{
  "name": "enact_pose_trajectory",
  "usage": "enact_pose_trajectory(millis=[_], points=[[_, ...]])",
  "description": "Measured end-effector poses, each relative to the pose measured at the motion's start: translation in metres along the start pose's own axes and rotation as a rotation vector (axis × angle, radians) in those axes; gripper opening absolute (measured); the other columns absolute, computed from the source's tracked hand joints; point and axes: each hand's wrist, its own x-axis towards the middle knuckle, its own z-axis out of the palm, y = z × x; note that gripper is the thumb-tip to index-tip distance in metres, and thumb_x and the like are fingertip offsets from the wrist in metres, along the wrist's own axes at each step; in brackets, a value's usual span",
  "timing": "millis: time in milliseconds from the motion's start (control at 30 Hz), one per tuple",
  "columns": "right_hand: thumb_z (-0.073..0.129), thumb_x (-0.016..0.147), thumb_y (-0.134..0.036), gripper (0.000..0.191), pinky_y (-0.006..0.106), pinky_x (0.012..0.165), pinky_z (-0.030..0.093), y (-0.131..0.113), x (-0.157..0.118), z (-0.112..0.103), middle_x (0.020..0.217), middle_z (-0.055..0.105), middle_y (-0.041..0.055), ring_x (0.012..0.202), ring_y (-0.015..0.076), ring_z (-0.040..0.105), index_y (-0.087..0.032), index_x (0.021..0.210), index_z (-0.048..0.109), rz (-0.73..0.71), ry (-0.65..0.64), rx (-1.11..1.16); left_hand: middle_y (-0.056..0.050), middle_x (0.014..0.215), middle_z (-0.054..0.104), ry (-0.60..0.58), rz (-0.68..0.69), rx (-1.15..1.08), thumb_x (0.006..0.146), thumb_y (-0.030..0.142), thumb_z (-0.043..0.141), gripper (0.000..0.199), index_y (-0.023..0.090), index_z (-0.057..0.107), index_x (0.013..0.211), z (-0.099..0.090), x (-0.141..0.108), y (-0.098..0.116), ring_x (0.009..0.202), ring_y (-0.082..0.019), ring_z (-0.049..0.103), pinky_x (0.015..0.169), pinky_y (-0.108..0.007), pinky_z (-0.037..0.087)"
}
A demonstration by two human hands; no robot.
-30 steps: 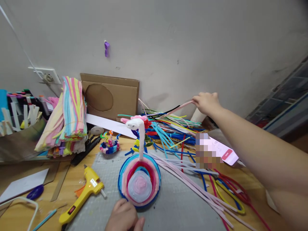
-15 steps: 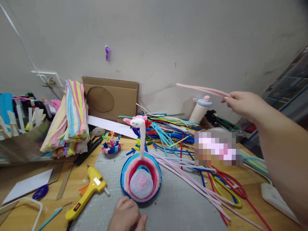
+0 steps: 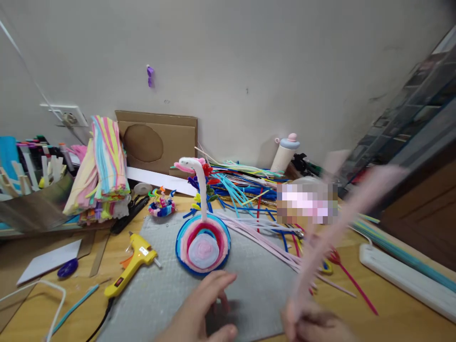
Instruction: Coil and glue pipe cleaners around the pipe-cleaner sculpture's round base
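My right hand (image 3: pixel 313 325) is low at the front edge of the grey mat (image 3: pixel 167 289), closed on the end of a pale pink pipe cleaner (image 3: pixel 335 232) that sweeps up and to the right, blurred by motion. My left hand (image 3: pixel 206 308) hovers over the mat just in front of a round coiled pipe-cleaner disc (image 3: pixel 203 243) in blue, pink and white; its fingers are spread and hold nothing. A white pipe-cleaner neck with a pink head (image 3: pixel 195 171) rises from the disc's far side.
A yellow glue gun (image 3: pixel 132 263) lies on the mat's left. Loose pipe cleaners (image 3: pixel 249 190) are heaped behind and right. A pastel bundle (image 3: pixel 103 166), cardboard (image 3: pixel 156 142), small bottle (image 3: pixel 285 152), marker box (image 3: pixel 28 180) and white power strip (image 3: pixel 406 280) surround the mat.
My right hand swung the pink pipe cleaner down from the back right to the mat's front edge. My left hand lifted off the disc's near rim and opened.
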Motion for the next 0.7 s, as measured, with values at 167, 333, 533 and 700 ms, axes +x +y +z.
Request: enact_pose_trajectory(millis=[167, 333, 533, 700], points=[[0.040, 0.084, -0.064, 0.046, 0.026, 0.061, 0.032, -0.015, 0.006, 0.025, 0.069, 0.047, -0.0006, 0.066, 0.0154, 0.042, -0.020, 0.076, 0.053, -0.057, 0.089, -0.222, -0.010, 0.116, 0.058, -0.077, -0.387, -0.578, 0.067, 0.046, 0.076, 0.082, 0.031, 0.038, 0.139, 0.026, 0.003, 0.023, 0.064, -0.010, 0.059, 0.056, -0.022, 0.045], [0.037, 0.091, -0.055, 0.039, 0.025, 0.064, 0.036, -0.020, -0.007, 0.024, 0.076, 0.054, 0.0000, 0.073, 0.0171, 0.047, -0.021, 0.077, 0.051, -0.026, 0.077, -0.385, -0.007, 0.082, 0.067, 0.323, -0.477, -0.770, 0.073, 0.046, 0.071, 0.039, 0.013, 0.066, 0.092, 0.026, 0.007, 0.022, 0.051, -0.006, 0.053, 0.048, -0.019, 0.036], [0.036, 0.094, -0.048, 0.035, 0.027, 0.069, 0.039, -0.021, -0.016, 0.021, 0.083, 0.060, 0.0015, 0.079, 0.0187, 0.053, -0.021, 0.081, 0.054, 0.002, 0.115, -0.475, -0.007, 0.085, 0.070, 0.481, -0.503, -0.828, 0.067, 0.040, 0.078, 0.044, 0.013, 0.063, 0.099, 0.015, 0.000, 0.022, 0.063, -0.010, 0.060, 0.056, -0.020, 0.044], [0.040, 0.093, -0.042, 0.030, 0.028, 0.068, 0.041, -0.045, -0.014, 0.014, 0.082, 0.062, 0.0021, 0.077, 0.0180, 0.055, -0.021, 0.083, 0.059, 0.003, 0.098, -0.600, -0.008, 0.078, 0.071, 0.534, -0.544, -0.783, 0.062, 0.040, 0.081, 0.043, 0.010, 0.064, 0.086, 0.003, 0.006, 0.021, 0.059, -0.011, 0.060, 0.054, -0.021, 0.046]])
